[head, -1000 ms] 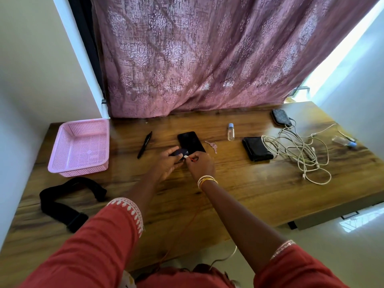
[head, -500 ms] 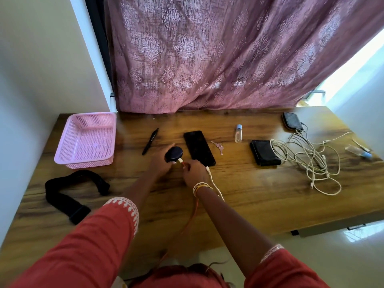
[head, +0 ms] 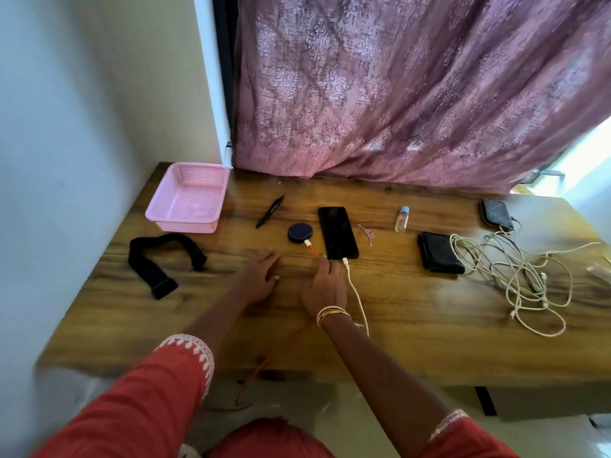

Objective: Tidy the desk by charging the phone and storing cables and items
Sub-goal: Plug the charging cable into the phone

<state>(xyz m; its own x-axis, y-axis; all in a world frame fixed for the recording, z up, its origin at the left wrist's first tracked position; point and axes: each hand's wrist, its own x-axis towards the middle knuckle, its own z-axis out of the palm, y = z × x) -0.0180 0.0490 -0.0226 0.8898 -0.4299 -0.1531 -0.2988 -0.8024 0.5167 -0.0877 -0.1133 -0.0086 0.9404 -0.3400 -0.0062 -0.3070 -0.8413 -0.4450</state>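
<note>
A black phone [head: 337, 231] lies face up mid-desk with a white cable [head: 355, 292] plugged into its near end. Left of it sits a round dark case [head: 300, 232] with an orange cable [head: 312, 250] plugged in. My left hand [head: 258, 276] rests flat and empty on the wood, short of the case. My right hand [head: 325, 285] lies just below the phone's near end, fingers over the orange cable, beside the white plug. A tangle of white cables [head: 515, 269] lies at the right. A pink basket [head: 188, 198] stands empty at the back left.
Also on the desk [head: 413, 325]: a black pen [head: 270, 211], a key [head: 368, 233], a small clear bottle [head: 402, 219], a black wallet [head: 438, 253], a black strap [head: 158, 259] and a dark pouch [head: 496, 212]. A pink curtain [head: 413, 94] hangs behind. Wall at left.
Both hands have let go of the round case and drawn back toward me. The case now lies on the desk with the orange cable plugged in; the head has pulled back.
</note>
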